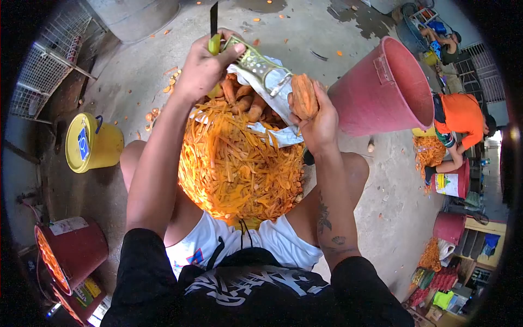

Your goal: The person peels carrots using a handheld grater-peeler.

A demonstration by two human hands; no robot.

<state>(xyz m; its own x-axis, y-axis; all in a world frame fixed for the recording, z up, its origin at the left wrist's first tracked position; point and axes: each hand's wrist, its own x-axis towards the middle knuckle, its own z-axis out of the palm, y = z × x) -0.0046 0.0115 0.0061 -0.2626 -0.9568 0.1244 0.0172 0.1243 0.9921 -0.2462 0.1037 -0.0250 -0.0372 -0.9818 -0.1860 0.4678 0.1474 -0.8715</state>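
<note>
My left hand (210,62) is closed around a green-handled knife (214,42), its dark blade upright, and a greenish slotted peeler (253,64) with a metal end pointing right. My right hand (317,117) grips a partly peeled orange root (305,97), close to the peeler's metal end. Below both hands, a large heap of orange peelings (234,163) lies between the knees. Behind the heap, brown unpeeled roots (245,101) rest beside white sacking (278,103).
A large pink bin (381,90) stands right of my right hand. At left are a yellow bucket (93,143) and a red bucket (71,253) of orange pieces. At far right, a person in orange (460,117) bends over peelings; another person (448,46) sits farther back.
</note>
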